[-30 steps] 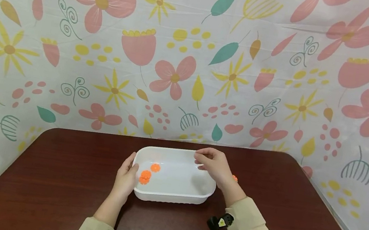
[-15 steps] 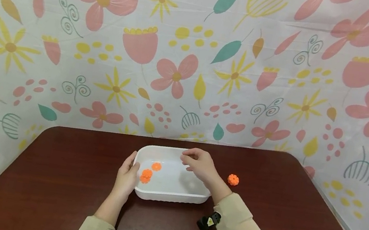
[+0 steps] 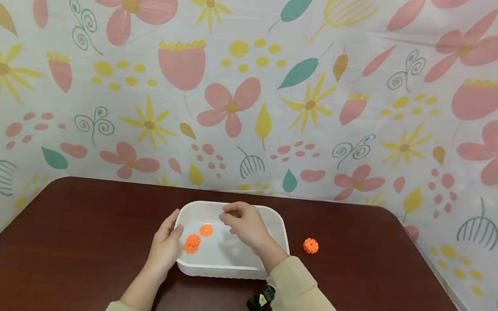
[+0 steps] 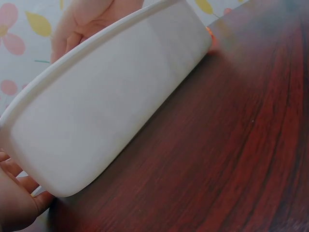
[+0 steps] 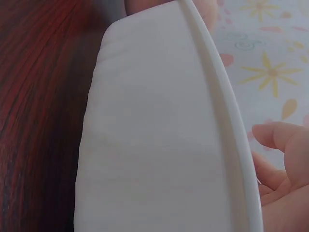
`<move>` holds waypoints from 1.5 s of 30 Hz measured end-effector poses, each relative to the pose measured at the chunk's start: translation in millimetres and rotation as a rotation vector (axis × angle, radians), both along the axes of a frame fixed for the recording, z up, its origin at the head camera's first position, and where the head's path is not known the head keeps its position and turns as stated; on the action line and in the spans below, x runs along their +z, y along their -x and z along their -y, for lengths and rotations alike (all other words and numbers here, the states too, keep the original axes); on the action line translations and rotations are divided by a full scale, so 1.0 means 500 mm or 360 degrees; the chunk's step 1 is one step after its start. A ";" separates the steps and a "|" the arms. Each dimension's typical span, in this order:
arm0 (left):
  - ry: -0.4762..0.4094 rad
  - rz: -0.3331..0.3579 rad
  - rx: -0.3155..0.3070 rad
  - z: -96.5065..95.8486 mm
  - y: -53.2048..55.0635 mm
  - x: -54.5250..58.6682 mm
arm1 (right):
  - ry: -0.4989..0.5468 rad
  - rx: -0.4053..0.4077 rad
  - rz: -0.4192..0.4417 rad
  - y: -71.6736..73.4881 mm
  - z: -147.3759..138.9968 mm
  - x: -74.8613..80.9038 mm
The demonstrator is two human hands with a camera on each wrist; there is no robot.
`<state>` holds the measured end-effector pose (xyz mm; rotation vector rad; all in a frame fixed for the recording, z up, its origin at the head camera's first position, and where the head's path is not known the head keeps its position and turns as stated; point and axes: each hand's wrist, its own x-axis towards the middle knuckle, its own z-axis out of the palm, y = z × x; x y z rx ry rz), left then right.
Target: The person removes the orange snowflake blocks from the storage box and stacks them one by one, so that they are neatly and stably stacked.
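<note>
A white rectangular tray [image 3: 220,272] stands on the table. My left hand [image 3: 165,245] grips its left end, thumb at the rim and fingers along the outer wall. Inside, near that end, lie orange notched discs: one disc [image 3: 206,230] apart, and another disc [image 3: 193,239] overlapping a third disc [image 3: 190,249]. My right hand [image 3: 245,225] hovers over the middle of the tray, fingers loosely bent, with nothing seen between them. The right wrist view shows this right hand [image 5: 285,169] beyond the tray's long wall [image 5: 154,116].
Right of the tray, on the dark red-brown table [image 3: 353,302], sits a round orange cluster of notched discs [image 3: 311,246]. A flower-print cloth [image 3: 228,163] hangs behind the table's far edge.
My right hand has moved left across the tray, from its right end to the middle, uncovering the orange cluster on the table. My left hand keeps its hold on the tray.
</note>
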<state>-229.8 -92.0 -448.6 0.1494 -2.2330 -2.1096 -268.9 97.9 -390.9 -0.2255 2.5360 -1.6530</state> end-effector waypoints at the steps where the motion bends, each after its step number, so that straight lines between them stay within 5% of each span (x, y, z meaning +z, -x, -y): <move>1: -0.0002 0.0000 0.0001 0.001 -0.001 -0.001 | -0.0002 0.0001 0.0009 0.000 0.005 0.000; 14: -0.0023 0.0003 -0.0001 0.009 -0.008 -0.015 | -0.0109 0.0082 0.0029 -0.003 0.058 -0.014; 25: -0.0027 -0.0002 0.0019 0.001 0.003 -0.023 | -0.0262 0.0117 -0.0148 0.005 0.080 -0.039; 37: -0.0048 -0.0038 0.0009 -0.003 0.016 -0.010 | -0.0341 0.0149 -0.0037 0.029 0.071 -0.071; 45: -0.0045 -0.0044 0.0061 -0.001 0.026 -0.007 | -0.0497 0.0289 -0.0122 0.032 0.085 -0.072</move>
